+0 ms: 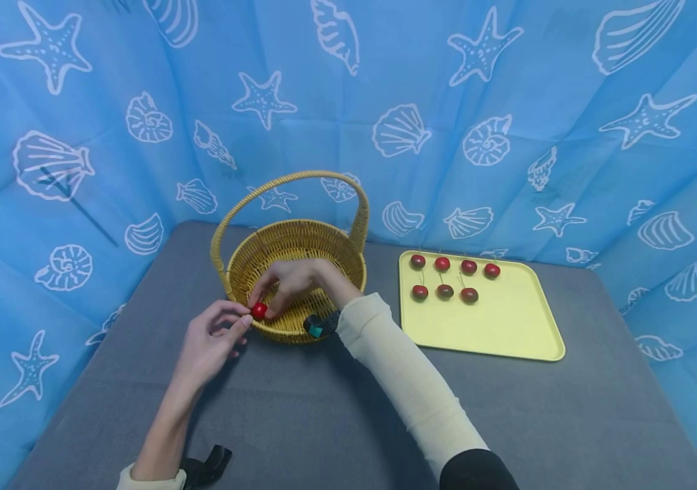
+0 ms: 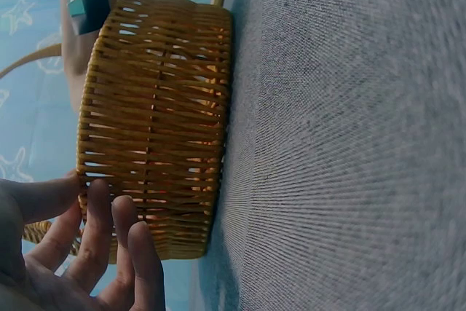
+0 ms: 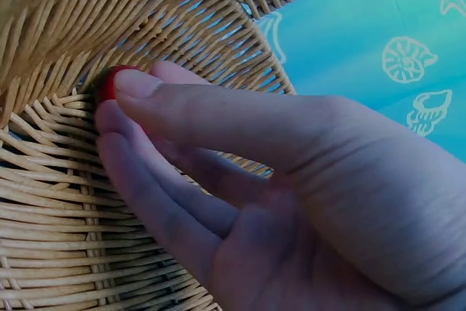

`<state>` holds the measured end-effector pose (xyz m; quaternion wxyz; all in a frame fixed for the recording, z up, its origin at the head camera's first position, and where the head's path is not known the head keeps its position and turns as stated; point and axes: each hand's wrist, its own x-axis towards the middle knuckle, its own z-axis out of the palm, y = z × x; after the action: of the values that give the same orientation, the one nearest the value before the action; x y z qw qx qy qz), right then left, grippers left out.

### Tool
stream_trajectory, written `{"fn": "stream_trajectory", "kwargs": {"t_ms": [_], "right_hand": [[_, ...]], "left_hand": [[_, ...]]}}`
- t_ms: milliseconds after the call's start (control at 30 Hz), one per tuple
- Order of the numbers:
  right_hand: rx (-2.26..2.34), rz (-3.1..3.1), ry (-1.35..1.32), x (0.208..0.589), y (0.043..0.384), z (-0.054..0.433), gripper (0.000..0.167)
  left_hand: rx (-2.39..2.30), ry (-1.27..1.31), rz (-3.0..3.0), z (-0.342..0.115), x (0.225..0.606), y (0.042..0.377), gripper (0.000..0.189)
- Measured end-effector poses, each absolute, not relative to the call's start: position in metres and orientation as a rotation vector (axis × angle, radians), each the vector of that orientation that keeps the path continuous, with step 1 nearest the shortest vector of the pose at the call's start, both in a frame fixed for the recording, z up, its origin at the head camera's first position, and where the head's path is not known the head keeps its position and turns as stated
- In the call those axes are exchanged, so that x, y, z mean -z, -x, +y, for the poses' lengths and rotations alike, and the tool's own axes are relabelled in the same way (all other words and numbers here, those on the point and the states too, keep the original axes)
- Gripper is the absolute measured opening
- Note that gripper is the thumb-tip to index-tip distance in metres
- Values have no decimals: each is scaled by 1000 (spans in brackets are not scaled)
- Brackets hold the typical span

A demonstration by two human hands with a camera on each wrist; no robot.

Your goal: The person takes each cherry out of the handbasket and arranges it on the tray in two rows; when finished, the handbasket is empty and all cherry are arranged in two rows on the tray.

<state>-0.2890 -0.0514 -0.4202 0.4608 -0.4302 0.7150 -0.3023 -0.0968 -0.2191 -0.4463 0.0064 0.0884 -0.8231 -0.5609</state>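
Observation:
A wicker basket (image 1: pixel 296 233) with a tall arched handle stands upright at the back left of the table. Inside it, near the left front rim, my right hand (image 1: pixel 293 280) pinches a red cherry (image 1: pixel 259 311) between thumb and fingers. In the right wrist view the thumb covers much of that cherry (image 3: pixel 109 84), close to the woven wall. My left hand (image 1: pixel 207 340) pinches the basket's rim from outside, the thumb on top. Its other fingers lie loosely curved along the outer weave (image 2: pixel 153 121) in the left wrist view.
A yellow tray (image 1: pixel 508 330) lies to the right of the basket, with several dark red cherries (image 1: pixel 444 292) in two rows on its left part. Grey cloth (image 1: pixel 324 422) covers the table. A blue curtain (image 1: pixel 348 122) with shell prints hangs behind and at both sides.

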Motion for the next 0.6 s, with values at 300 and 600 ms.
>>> {"fn": "stream_trajectory", "kwargs": {"t_ms": [300, 600], "right_hand": [[721, 1735, 1022, 418, 287, -51, 41], [801, 1807, 1035, 406, 292, -39, 40]], "left_hand": [[1747, -272, -2576, -218, 446, 97, 30], [1747, -282, -2568, -218, 446, 97, 28]]}}
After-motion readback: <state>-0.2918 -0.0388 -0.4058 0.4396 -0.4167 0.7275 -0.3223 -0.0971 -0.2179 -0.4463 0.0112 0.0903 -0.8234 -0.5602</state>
